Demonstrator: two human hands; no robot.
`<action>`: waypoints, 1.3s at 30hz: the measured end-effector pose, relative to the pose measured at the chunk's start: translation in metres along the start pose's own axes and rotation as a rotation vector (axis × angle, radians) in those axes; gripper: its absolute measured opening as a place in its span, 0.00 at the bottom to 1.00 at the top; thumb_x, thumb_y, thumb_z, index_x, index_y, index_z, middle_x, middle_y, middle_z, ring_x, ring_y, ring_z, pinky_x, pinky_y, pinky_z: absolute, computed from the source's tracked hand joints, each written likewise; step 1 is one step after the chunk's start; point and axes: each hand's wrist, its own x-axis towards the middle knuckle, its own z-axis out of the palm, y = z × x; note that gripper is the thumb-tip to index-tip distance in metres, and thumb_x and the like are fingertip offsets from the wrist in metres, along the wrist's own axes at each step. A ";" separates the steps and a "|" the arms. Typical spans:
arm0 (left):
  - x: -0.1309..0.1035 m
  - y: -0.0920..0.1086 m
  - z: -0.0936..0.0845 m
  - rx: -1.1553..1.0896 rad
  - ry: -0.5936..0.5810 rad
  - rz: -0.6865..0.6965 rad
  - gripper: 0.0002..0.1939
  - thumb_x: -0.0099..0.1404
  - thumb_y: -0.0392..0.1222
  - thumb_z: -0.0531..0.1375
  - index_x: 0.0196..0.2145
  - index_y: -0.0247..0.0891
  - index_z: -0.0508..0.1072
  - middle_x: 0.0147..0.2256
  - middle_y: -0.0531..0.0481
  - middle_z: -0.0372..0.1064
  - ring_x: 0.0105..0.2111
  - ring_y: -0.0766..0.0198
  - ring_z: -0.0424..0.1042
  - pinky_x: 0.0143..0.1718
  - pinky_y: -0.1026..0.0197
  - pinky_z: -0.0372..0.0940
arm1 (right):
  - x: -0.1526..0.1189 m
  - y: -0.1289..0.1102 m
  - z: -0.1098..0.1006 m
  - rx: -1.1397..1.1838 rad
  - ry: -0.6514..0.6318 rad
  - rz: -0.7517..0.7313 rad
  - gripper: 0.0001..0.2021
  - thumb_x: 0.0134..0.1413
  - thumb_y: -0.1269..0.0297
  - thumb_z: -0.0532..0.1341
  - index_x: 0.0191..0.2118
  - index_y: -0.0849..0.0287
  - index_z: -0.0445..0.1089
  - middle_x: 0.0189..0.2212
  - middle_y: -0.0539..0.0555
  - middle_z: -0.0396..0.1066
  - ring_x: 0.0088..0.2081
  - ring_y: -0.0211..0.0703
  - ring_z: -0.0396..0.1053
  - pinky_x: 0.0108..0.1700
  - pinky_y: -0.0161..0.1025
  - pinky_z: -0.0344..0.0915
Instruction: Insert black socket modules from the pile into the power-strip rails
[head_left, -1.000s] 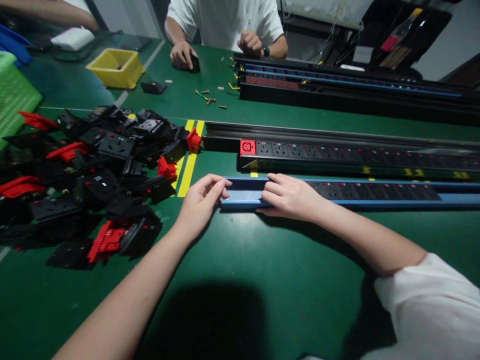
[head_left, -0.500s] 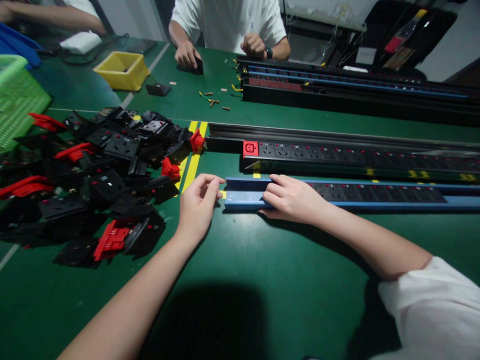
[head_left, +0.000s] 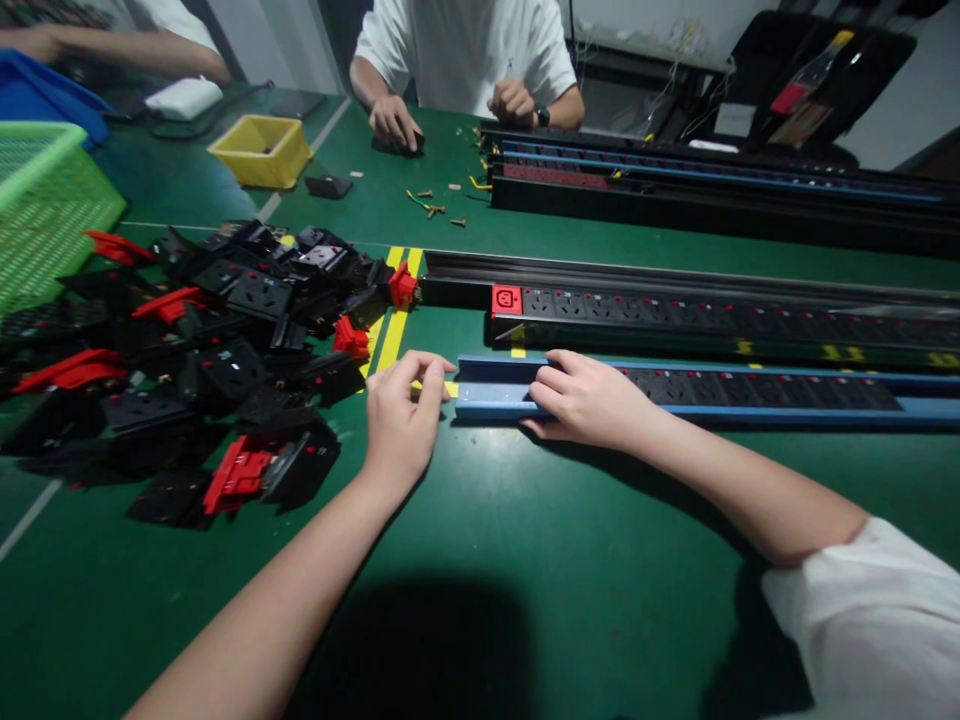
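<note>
My right hand (head_left: 589, 400) lies across a blue metal channel (head_left: 491, 410), its thumb at the near wall and its fingers over the far wall and into the trough. Black socket modules (head_left: 765, 388) sit in a row in that channel to the right of the hand; what is under the palm is hidden. Just off the channel's left end is my left hand (head_left: 405, 415), loosely curled, thumb and forefinger apart, with nothing visible in it. Behind them lies a black channel (head_left: 465, 292) with more sockets and one red socket (head_left: 506, 299).
Loose black and red socket modules (head_left: 240, 370) are heaped on the left. Beyond stand a green basket (head_left: 67, 210) and a yellow bin (head_left: 262, 150). Several screws (head_left: 435, 210) lie near assembled strips (head_left: 675, 210). Across the green table (head_left: 480, 560) a person's hand (head_left: 395, 125) touches a black part.
The whole view has shifted slightly, so things appear a little further right. My hands keep almost the same pose at the blue channel. The other person's hand has lowered its black part.
</note>
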 end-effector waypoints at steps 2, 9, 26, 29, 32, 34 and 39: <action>0.000 0.000 0.000 0.100 0.029 0.019 0.15 0.72 0.50 0.51 0.36 0.43 0.75 0.23 0.55 0.69 0.32 0.59 0.72 0.50 0.52 0.57 | 0.000 0.000 0.000 -0.009 -0.008 -0.007 0.15 0.63 0.54 0.59 0.34 0.62 0.73 0.33 0.59 0.74 0.43 0.56 0.68 0.47 0.48 0.68; -0.003 -0.002 0.000 0.260 0.126 0.051 0.14 0.72 0.48 0.51 0.34 0.45 0.74 0.29 0.53 0.72 0.41 0.55 0.70 0.63 0.44 0.39 | 0.000 0.001 0.000 -0.009 -0.012 -0.005 0.15 0.64 0.54 0.58 0.35 0.62 0.73 0.33 0.59 0.74 0.43 0.55 0.68 0.47 0.47 0.67; 0.004 -0.010 -0.001 0.527 0.094 0.195 0.10 0.68 0.43 0.54 0.32 0.43 0.73 0.36 0.46 0.76 0.52 0.47 0.69 0.65 0.30 0.25 | -0.001 0.001 0.003 -0.011 -0.014 -0.001 0.18 0.66 0.52 0.55 0.35 0.62 0.72 0.33 0.58 0.73 0.43 0.54 0.68 0.46 0.47 0.67; 0.004 -0.011 -0.001 0.555 0.076 0.207 0.10 0.68 0.43 0.54 0.31 0.43 0.73 0.35 0.46 0.76 0.49 0.46 0.69 0.64 0.29 0.24 | -0.001 0.000 0.003 -0.011 -0.001 0.000 0.18 0.66 0.53 0.55 0.35 0.62 0.72 0.33 0.58 0.73 0.42 0.54 0.68 0.46 0.47 0.67; 0.005 -0.014 -0.002 0.564 0.038 0.236 0.09 0.67 0.43 0.54 0.31 0.43 0.73 0.35 0.46 0.77 0.45 0.47 0.69 0.65 0.31 0.30 | -0.001 0.000 0.002 -0.017 0.008 0.002 0.18 0.66 0.53 0.55 0.35 0.62 0.72 0.33 0.57 0.73 0.42 0.54 0.68 0.46 0.47 0.67; 0.005 -0.015 -0.001 0.584 0.020 0.273 0.10 0.68 0.43 0.54 0.31 0.43 0.72 0.34 0.46 0.76 0.43 0.48 0.69 0.64 0.32 0.33 | -0.001 0.000 0.002 -0.019 0.009 0.001 0.18 0.66 0.53 0.55 0.35 0.62 0.72 0.33 0.57 0.73 0.42 0.54 0.68 0.47 0.47 0.67; 0.003 -0.014 0.001 0.643 0.016 0.330 0.11 0.70 0.43 0.53 0.31 0.42 0.71 0.32 0.48 0.75 0.42 0.50 0.70 0.63 0.29 0.30 | -0.001 0.001 0.003 -0.019 0.001 -0.006 0.18 0.66 0.52 0.54 0.35 0.62 0.72 0.33 0.57 0.73 0.42 0.53 0.68 0.47 0.47 0.66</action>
